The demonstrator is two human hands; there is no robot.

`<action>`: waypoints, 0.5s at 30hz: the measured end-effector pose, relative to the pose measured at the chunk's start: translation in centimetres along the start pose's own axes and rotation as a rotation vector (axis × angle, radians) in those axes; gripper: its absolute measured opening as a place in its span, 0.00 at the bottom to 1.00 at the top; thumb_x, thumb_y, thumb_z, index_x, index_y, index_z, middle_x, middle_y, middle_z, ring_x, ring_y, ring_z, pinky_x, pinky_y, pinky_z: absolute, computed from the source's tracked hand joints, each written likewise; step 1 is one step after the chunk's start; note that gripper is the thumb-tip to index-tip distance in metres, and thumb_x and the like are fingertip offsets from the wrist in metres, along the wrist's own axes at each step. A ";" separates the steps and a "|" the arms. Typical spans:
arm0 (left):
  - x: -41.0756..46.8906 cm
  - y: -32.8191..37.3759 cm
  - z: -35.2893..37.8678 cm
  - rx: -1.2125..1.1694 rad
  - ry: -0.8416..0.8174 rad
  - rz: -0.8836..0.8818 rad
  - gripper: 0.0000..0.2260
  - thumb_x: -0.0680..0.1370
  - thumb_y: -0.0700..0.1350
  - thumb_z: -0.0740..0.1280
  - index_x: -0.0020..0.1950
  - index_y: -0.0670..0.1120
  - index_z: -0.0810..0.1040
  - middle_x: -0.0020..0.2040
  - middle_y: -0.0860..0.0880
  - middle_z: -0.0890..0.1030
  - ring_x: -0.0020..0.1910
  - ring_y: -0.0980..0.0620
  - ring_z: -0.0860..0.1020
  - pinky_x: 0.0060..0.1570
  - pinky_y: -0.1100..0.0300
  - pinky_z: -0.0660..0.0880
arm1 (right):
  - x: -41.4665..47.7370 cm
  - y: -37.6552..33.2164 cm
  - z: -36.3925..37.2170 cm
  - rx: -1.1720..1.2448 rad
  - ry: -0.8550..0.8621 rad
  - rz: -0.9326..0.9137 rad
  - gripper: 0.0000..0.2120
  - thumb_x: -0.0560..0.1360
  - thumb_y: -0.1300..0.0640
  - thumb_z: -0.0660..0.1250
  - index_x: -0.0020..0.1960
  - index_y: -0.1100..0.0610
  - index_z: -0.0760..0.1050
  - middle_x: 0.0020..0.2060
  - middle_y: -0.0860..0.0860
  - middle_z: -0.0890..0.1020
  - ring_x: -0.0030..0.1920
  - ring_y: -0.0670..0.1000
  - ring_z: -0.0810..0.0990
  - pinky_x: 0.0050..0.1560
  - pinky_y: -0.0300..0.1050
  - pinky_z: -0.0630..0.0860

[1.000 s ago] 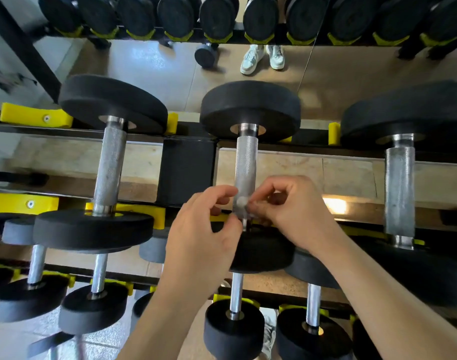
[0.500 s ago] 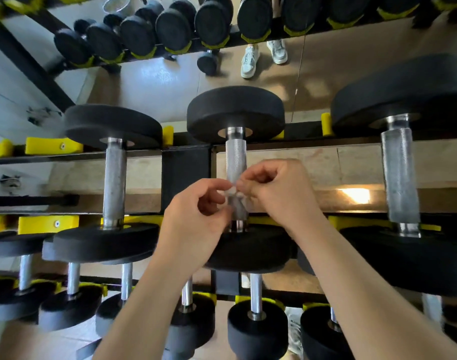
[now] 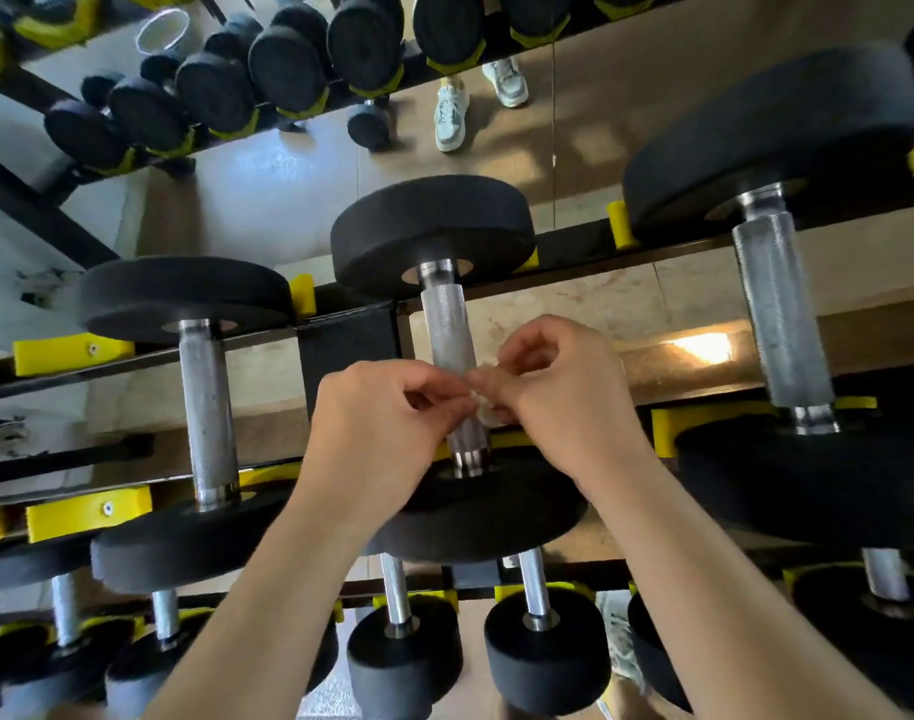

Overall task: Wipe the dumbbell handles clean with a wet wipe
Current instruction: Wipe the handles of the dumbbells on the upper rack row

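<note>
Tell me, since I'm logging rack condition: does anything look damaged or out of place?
The left dumbbell's handle is speckled with dark spots, unlike the cleaner middle handle beside it. Nothing looks askew or spilled.

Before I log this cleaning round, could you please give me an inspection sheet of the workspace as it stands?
Surface: black rack with yellow cradles, dumbbells resting across it.
Job's things: small crumpled wet wipe at the lower part of the middle dumbbell handle; contact unclear.
Clutter: nothing seen.
Grippers: left hand and right hand both pinch the wet wipe.
Cables: nothing seen.
Surroundings: further dumbbells and pale shoes behind the rack, seemingly mirrored.
</note>
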State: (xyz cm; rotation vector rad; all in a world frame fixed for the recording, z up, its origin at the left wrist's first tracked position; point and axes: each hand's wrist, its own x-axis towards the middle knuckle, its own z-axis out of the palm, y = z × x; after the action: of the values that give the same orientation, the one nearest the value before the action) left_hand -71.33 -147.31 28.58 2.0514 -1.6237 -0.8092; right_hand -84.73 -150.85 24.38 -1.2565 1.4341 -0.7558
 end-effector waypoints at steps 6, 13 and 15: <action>-0.4 -0.5 -0.6 -0.005 -0.123 0.022 0.12 0.72 0.44 0.74 0.38 0.63 0.81 0.36 0.60 0.82 0.40 0.62 0.79 0.39 0.69 0.76 | -1.4 -0.3 -0.5 -0.117 -0.114 -0.034 0.02 0.72 0.52 0.73 0.44 0.46 0.81 0.38 0.39 0.82 0.43 0.34 0.78 0.43 0.25 0.74; 1.1 -1.1 -0.9 -0.089 -0.070 -0.008 0.11 0.68 0.41 0.77 0.40 0.57 0.81 0.39 0.60 0.81 0.40 0.58 0.79 0.42 0.66 0.77 | -1.5 -0.2 -0.4 -0.256 -0.142 0.030 0.04 0.72 0.55 0.74 0.41 0.48 0.81 0.34 0.42 0.80 0.35 0.39 0.78 0.34 0.29 0.72; 1.7 -1.1 -0.8 -0.069 -0.086 -0.001 0.13 0.67 0.40 0.77 0.39 0.57 0.79 0.40 0.60 0.80 0.40 0.59 0.79 0.42 0.67 0.76 | -1.8 -0.2 -0.5 -0.280 -0.183 0.034 0.05 0.73 0.57 0.72 0.40 0.47 0.81 0.34 0.41 0.80 0.36 0.39 0.78 0.34 0.28 0.72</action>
State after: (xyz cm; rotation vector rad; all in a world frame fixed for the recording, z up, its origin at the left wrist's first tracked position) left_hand -69.72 -148.75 28.18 1.9956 -1.6165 -0.9527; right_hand -85.32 -149.25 25.24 -1.4697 1.4395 -0.4131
